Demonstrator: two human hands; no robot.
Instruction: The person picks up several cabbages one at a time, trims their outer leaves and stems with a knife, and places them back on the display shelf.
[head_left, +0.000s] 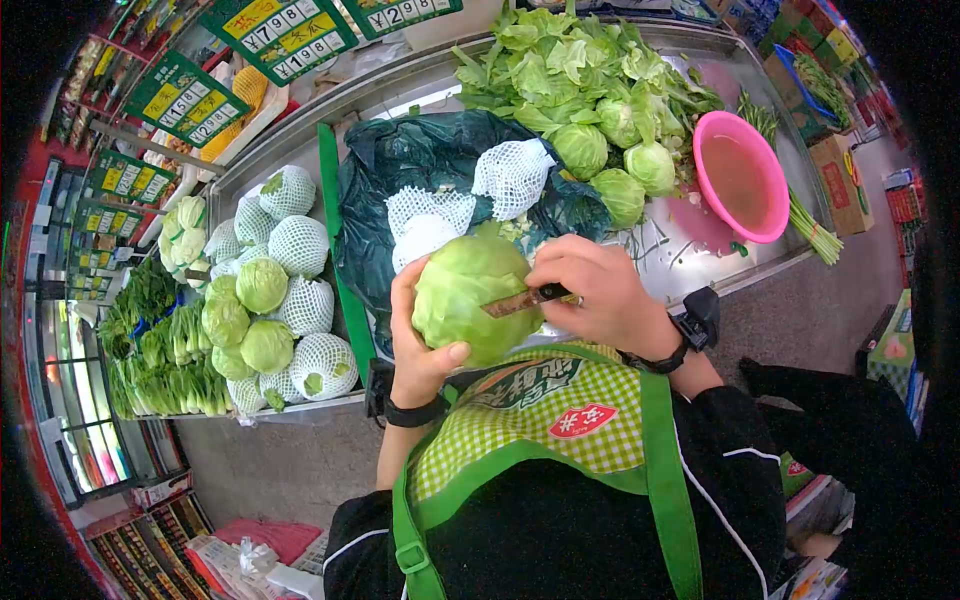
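A green head of cabbage (462, 280) rests in my left hand (418, 350), with the fingers behind it and the thumb across its lower front. My right hand (592, 288) grips a small knife (515, 303) by its dark handle. The knife's brown-stained blade lies against the right side of the cabbage. Just beyond are white foam nets (513, 178) on a dark green plastic bag (385, 160), with small leaf scraps beside them.
Loose cabbages (580, 150) and torn leaves pile up at the back of the metal counter. A pink basin (742, 178) of murky water stands at right, beside green stalks (815, 235). Left of a green divider (342, 240) are netted cabbages (298, 245) and leafy greens (170, 365).
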